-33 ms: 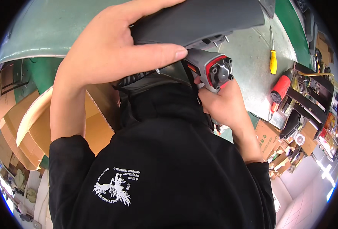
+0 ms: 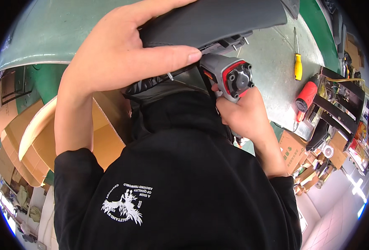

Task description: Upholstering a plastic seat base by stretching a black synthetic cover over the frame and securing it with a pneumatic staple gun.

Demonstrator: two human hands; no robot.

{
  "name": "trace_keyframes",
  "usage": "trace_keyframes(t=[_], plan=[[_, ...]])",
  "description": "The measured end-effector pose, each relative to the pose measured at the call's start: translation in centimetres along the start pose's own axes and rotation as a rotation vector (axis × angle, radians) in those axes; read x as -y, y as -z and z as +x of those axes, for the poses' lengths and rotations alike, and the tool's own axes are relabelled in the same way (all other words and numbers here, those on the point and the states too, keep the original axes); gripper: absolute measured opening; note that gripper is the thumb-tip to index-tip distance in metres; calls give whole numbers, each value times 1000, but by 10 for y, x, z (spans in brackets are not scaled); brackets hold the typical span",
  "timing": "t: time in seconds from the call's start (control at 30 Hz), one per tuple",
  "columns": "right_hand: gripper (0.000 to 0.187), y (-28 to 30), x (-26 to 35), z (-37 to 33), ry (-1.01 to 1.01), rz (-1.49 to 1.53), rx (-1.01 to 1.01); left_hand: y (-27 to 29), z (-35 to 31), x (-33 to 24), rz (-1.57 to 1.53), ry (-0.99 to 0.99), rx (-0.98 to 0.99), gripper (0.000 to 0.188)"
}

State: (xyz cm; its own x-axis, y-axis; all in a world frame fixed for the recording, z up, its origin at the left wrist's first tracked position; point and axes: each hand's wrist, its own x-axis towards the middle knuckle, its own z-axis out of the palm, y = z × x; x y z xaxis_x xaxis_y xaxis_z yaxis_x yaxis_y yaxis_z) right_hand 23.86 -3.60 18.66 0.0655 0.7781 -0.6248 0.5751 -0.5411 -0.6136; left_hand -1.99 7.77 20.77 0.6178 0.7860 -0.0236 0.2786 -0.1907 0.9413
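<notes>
A black padded seat [image 2: 217,21] with a stitched smooth cover is tilted up in front of me, metal studs sticking out of its underside. My left hand [image 2: 117,50] holds it at the left, thumb along the near face and fingers stretched over the top; the fingertips are out of view. Just below the seat's near edge, my right hand [image 2: 245,110] is wrapped around the handle of a grey and red pistol-grip power tool [image 2: 230,75]. The tool's round, bolted end cap faces me. Its working end is hidden behind the body and the seat.
On the metal-topped table [image 2: 272,54] to the right lie a yellow-handled screwdriver [image 2: 298,66] and a red heat gun [image 2: 306,96]. Beyond them stands a black rack [image 2: 338,108] with tools. An open cardboard box [image 2: 67,133] is at my left, another carton [image 2: 292,151] lower right.
The seat and my left thumb have shifted very slightly left. The power tool has moved a little left with my right hand still around it.
</notes>
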Motion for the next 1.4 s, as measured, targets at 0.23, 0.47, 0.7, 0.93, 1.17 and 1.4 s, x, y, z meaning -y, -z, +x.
trace_keyframes(t=[0.23,0.47,0.7,0.93,1.17,1.4], plan=[[16,13,3,-11,-11,28,36,-2,-3,-4,-219,165,-41,84],[23,3,-9,4,78,-61,6,-17,3,9,-73,-26,-31,85],[18,18,3,4,113,-105,51,-17,5,-24,-136,219,-50,88],[41,78,-77,-27,141,-256,-353,16,12,37,-144,-35,25,57],[49,134,-168,-2,-41,-534,-714,20,52,6,230,223,-98,52],[28,131,-167,-5,372,-604,-917,0,117,-12,448,302,-184,60]])
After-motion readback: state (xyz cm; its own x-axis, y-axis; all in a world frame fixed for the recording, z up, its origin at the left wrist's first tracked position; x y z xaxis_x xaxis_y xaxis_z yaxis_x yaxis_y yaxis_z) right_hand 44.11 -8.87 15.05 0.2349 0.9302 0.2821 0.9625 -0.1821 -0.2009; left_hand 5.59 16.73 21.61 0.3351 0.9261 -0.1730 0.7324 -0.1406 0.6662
